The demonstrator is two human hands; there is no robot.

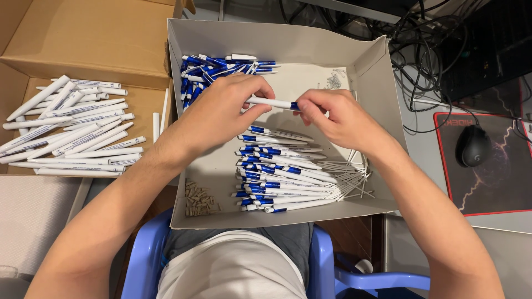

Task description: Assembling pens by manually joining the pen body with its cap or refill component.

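Your left hand [219, 111] and right hand [338, 119] each pinch one slim, smooth white-and-blue plastic pen [272, 103] above the matte grey cardboard box [288, 41].

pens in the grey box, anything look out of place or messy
Mostly tidy. The stack of white-and-blue pens lies neatly, but the thin refills beside it splay at crossing angles, and the blue pieces in the far corner are jumbled. Both hands hold one pen over the box.

A blue plastic chair [145, 260] sits at lower centre; tangled black cables [426, 50] and a mouse pad [499, 166] lie at right.
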